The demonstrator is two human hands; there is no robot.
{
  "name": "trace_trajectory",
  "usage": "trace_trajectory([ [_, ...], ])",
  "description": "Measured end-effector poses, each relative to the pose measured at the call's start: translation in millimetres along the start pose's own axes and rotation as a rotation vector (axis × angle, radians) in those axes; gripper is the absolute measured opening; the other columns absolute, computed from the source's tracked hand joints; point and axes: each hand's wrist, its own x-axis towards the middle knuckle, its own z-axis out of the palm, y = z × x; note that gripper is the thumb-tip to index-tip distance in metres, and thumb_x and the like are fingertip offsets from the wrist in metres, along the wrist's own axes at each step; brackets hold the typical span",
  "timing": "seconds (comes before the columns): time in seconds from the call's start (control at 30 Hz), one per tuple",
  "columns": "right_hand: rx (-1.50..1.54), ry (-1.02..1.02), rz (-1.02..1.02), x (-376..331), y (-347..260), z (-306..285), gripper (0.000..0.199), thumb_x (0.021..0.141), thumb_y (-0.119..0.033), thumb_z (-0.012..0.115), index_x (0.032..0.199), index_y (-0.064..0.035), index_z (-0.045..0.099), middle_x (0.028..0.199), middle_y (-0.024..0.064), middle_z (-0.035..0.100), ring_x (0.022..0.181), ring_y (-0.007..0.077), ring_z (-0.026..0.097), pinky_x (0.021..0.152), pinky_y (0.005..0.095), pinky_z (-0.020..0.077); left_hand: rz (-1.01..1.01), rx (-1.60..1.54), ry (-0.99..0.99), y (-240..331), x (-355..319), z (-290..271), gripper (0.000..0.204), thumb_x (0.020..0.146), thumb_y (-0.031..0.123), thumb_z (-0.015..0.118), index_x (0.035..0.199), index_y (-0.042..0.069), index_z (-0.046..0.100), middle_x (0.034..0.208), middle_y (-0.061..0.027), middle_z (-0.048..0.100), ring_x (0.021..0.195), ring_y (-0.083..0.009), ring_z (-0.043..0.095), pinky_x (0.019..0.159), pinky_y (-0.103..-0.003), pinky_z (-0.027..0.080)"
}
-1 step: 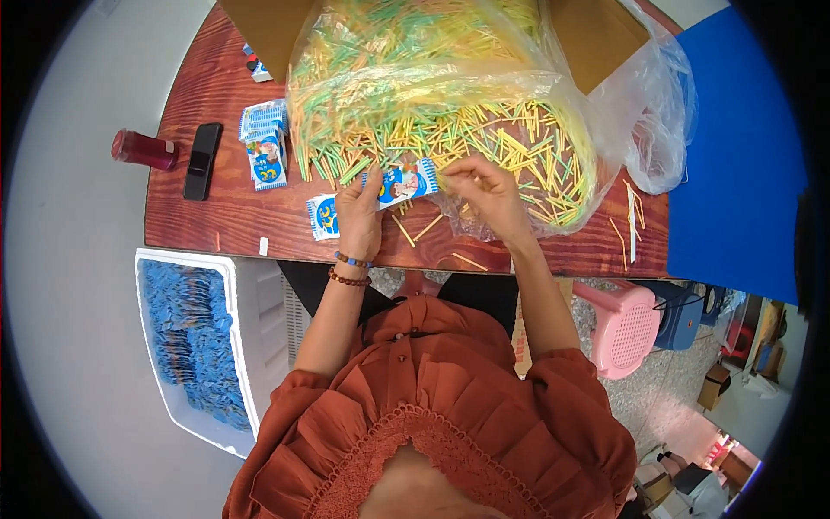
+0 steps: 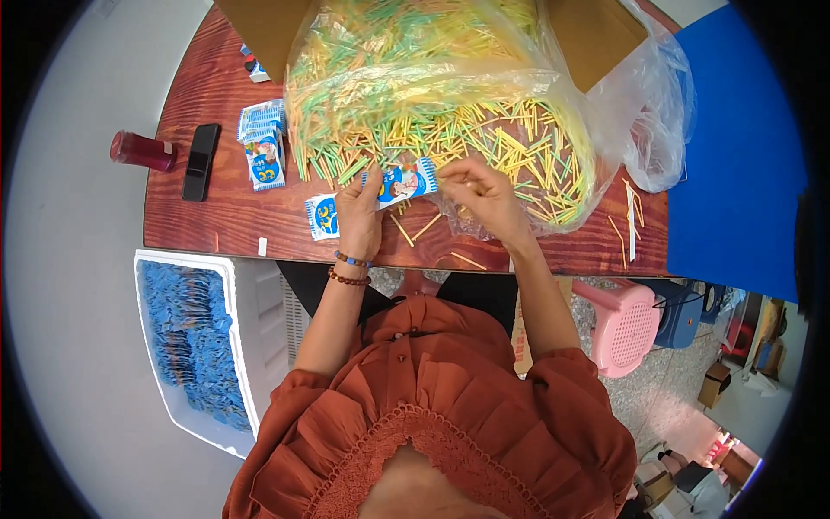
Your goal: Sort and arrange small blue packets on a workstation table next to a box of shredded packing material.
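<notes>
My left hand point(image 2: 359, 208) is closed around a blue-and-white printed packet point(image 2: 406, 182). A second packet point(image 2: 323, 218) of the same kind sticks out to the left beneath that hand. At the held packet's right end, the thumb and fingertips of my right hand point(image 2: 484, 195) are pinched together; whatever lies between them is too small to make out. Just beyond both hands, thin yellow, green and orange sticks point(image 2: 519, 156) spill from a large clear plastic bag point(image 2: 484, 78). Several more packets point(image 2: 264, 156) lie in a pile to the left.
A black phone point(image 2: 201, 163) and a red-capped jar point(image 2: 143, 150) rest on the left of the wooden table point(image 2: 207, 227). Below stands a white foam box point(image 2: 233, 346) full of blue packets. A pink stool point(image 2: 627, 329) is at the lower right, and loose sticks point(image 2: 618, 242) lie near the right edge.
</notes>
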Motion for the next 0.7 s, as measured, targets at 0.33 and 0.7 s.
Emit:
trace_trajectory([
  [0.33, -0.309, -0.298, -0.16, -1.0, 7.2, -5.1, 0.015, 0.084, -0.012, 0.069, 0.094, -0.0015, 0.069, 0.065, 0.0038, 0.056, 0.059, 0.0107, 0.047, 0.054, 0.0296, 0.0383, 0.004, 0.125, -0.003, -1.4, -10.8, 16.6, 0.029, 0.094, 0.023, 0.06, 0.076, 0.001, 0.065, 0.073, -0.0007, 0.064, 0.059, -0.0056, 0.058, 0.05, -0.022, 0.05],
  [0.7, -1.246, 0.053, -0.162, 2.7, -19.3, -114.7, 0.012, 0.082, -0.011, 0.061, 0.093, -0.0076, 0.066, 0.093, 0.0069, 0.063, 0.088, 0.0257, 0.058, 0.075, 0.0357, 0.0455, 0.027, 0.129, 0.043, -0.7, -4.1, -5.4, 0.03, 0.096, 0.028, 0.057, 0.079, 0.004, 0.064, 0.076, -0.0017, 0.066, 0.061, -0.007, 0.059, 0.049, -0.023, 0.048],
])
